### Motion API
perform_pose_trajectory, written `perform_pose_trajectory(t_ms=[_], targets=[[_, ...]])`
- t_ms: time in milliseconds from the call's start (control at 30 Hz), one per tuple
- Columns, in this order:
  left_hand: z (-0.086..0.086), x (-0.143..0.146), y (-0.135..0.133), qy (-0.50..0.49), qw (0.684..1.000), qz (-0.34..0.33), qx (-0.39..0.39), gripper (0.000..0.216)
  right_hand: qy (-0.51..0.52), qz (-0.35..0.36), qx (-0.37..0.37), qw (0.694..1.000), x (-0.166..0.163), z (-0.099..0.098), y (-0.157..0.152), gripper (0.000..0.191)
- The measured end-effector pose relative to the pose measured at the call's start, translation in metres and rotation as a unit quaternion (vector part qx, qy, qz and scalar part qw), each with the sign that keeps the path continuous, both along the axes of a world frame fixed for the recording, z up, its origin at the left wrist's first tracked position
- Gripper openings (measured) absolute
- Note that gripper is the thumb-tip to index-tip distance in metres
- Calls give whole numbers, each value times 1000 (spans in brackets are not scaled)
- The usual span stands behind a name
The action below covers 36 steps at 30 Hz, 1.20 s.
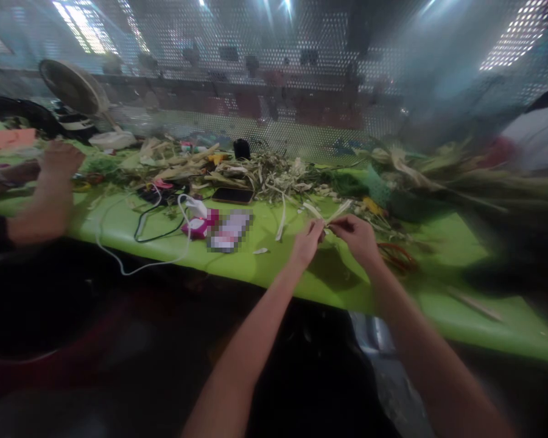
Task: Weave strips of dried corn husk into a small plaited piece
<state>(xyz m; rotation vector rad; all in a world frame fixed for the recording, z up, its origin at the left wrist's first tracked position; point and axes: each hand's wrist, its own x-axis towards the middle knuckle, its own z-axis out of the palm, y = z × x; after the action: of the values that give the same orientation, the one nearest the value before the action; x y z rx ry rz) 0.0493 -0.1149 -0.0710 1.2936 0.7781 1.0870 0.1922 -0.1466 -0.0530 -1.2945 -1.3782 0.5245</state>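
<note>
Just above the green tabletop, my left hand pinches a pale strip of dried husk or leaf. Close beside it, my right hand is closed at the same spot, its thumb and fingertips pressed together on the strips. A second pale end sticks up toward the right, so the strips form a V above my fingers. Where they meet is mostly hidden by the fingertips. One loose strip and a small scrap lie on the table left of my hands.
Heaped dried husks run along the back. Left of me are a phone with a blurred screen, a dark phone, a magenta power block and cables. Orange-handled scissors lie right. A co-worker's arm and a fan are at left.
</note>
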Motion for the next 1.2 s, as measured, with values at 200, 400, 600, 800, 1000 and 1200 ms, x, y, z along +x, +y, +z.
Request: perform_pose_trajectory(t_ms=[200, 400, 600, 800, 1000, 1200], targets=[[4, -4, 1, 78, 995, -18, 63, 20, -33, -26, 6, 999, -2, 5, -3, 19], [4, -6, 3, 58, 997, 1, 58, 25, -42, -15, -18, 999, 1, 4, -2, 22], [5, -8, 3, 102, 991, -30, 77, 23, 46, -4, -38, 998, 9, 5, -2, 31], [2, -1, 3, 204, 963, -55, 170, 16, -20, -64, 25, 997, 5, 3, -2, 17], [-6, 2, 9, 95, 993, -21, 68, 22, -16, -35, -7, 999, 4, 0, 0, 28], [-1, -2, 10, -36, 997, 15, -70, 24, -56, -17, -24, 998, 3, 1, -1, 29]])
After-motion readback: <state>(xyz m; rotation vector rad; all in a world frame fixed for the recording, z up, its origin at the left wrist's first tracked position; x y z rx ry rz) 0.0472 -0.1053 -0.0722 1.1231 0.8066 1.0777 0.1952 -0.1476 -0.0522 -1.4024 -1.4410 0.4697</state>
